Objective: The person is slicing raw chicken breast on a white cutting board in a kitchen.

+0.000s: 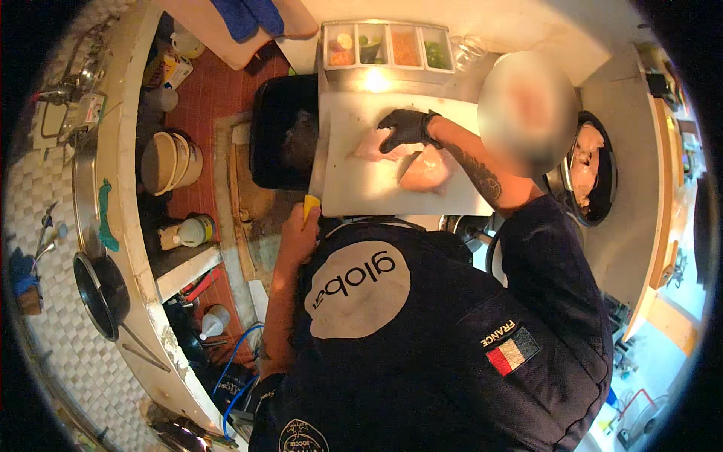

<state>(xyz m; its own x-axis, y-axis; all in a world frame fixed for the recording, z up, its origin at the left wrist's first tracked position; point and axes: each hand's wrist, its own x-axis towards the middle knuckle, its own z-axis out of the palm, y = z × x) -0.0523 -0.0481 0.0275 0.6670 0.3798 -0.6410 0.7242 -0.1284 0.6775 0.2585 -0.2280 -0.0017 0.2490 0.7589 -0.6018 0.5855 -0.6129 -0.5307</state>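
On the white cutting board [358,192] lie two pale pieces of raw meat that look like chicken breast. My right hand [409,129], in a black glove, rests on the farther chicken breast [370,145], its thumb and fingers curved over the meat. Just nearer, a plump second piece [424,170] lies beside that wrist. My bare left hand [300,232] is closed around the yellow handle of a knife [311,205] at the board's left edge. The blade is hard to make out against that edge.
Left of the board stands a deep black tub [282,135]. A container with several compartments of chopped food [388,47] stands behind. At right, a black bowl [606,177] holds more raw poultry; a blurred patch covers the area beside it. White buckets [169,163] sit on the left shelf.
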